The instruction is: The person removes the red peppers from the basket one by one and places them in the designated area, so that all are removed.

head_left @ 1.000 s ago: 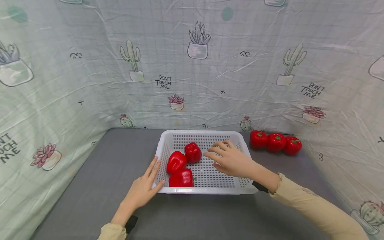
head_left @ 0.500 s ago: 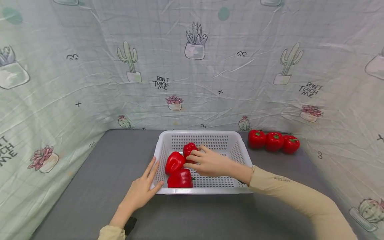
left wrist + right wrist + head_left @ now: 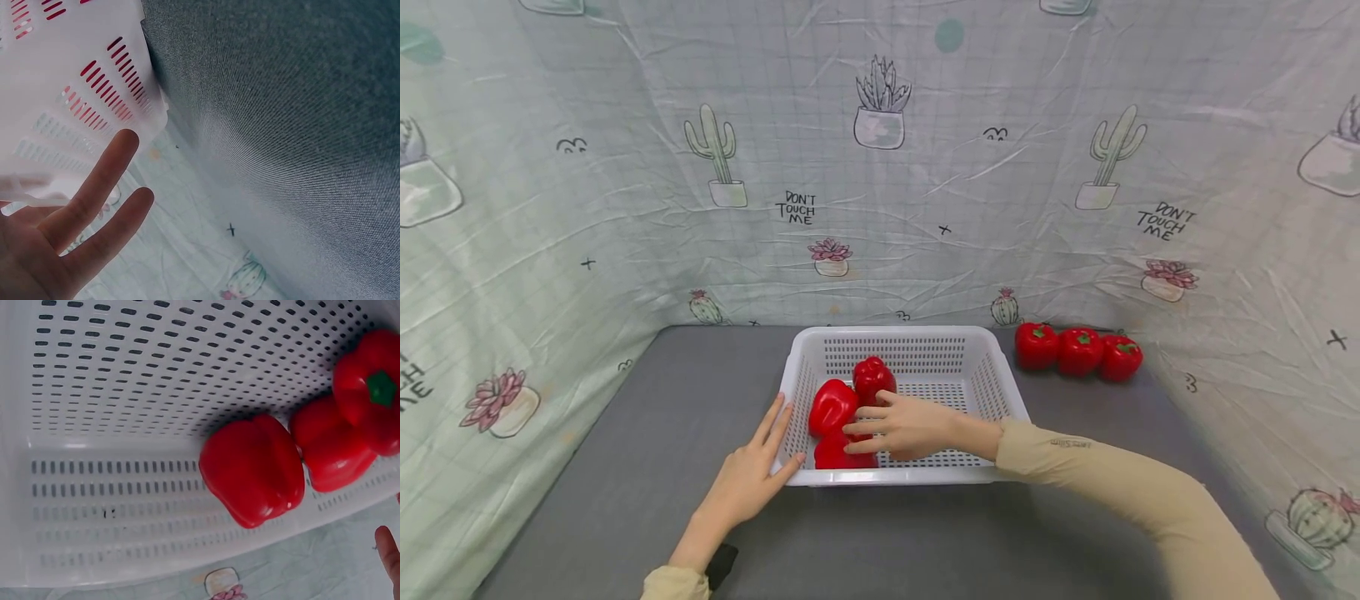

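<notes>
A white perforated plastic basket (image 3: 917, 477) holds three red bell peppers at its left end. My left hand (image 3: 748, 479) rests on the basket's left rim, fingers spread, two fingers (image 3: 94, 194) showing outside the wall in the left wrist view. Over the basket, my right hand (image 3: 906, 427) reaches leftward, its extended fingers overlapping the front pepper (image 3: 842, 454). The left pepper (image 3: 832, 404) lies beside it, and the back pepper (image 3: 872, 375) stands behind the hand. In the right wrist view, the nearest pepper (image 3: 362, 412) shows a green stem; most of the right hand is out of frame.
Three more red bell peppers (image 3: 1079, 352) stand in a row at the back right, outside the basket. The dark grey table (image 3: 880, 542) meets a cactus-print curtain (image 3: 887, 225) behind and at both sides.
My right hand has moved left over the basket, past the back pepper, then forward to the front pepper. My left hand stays on the rim. The head view has shifted slightly.
</notes>
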The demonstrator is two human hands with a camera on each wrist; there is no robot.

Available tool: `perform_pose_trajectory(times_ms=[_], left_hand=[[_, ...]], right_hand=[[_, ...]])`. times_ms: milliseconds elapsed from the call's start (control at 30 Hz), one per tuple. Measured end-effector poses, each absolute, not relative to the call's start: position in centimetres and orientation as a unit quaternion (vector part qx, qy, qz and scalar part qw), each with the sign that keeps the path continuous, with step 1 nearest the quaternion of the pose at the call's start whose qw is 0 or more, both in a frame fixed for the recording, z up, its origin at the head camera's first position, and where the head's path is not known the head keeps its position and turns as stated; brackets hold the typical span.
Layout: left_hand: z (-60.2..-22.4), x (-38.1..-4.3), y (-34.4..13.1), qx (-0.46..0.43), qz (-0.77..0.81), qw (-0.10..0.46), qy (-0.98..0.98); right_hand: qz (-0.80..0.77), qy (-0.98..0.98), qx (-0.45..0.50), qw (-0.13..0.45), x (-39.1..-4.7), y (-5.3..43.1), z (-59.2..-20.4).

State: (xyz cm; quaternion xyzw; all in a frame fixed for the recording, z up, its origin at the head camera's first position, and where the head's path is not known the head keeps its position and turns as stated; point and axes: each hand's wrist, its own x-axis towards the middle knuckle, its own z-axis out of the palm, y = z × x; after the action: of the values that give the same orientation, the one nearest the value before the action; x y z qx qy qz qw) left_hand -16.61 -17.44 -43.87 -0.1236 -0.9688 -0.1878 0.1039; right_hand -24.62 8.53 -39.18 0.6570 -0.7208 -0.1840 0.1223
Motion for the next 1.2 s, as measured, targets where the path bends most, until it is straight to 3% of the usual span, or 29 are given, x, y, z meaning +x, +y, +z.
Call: perform_pose_trajectory(times_ms=[600, 867, 1200], left_hand=[[-43.9, -16.7, -17.5, -0.124, -0.19, 0.101, -0.969], [-43.7, -16.6, -17.5, -0.121, -0.197, 0.089, -0.969], [-43.7, -16.6, -17.5, -0.125, -0.194, 0.089, -0.969]], right_hand=[[-0.276, -0.698, 0.646, 0.138, -25.4, 7.0, -41.7], [-0.257, -0.719, 0.635, 0.118, -26.3, 6.2, -42.4], [-0.254, -0.715, 0.637, 0.135, -26.6, 5.8, -42.6]])
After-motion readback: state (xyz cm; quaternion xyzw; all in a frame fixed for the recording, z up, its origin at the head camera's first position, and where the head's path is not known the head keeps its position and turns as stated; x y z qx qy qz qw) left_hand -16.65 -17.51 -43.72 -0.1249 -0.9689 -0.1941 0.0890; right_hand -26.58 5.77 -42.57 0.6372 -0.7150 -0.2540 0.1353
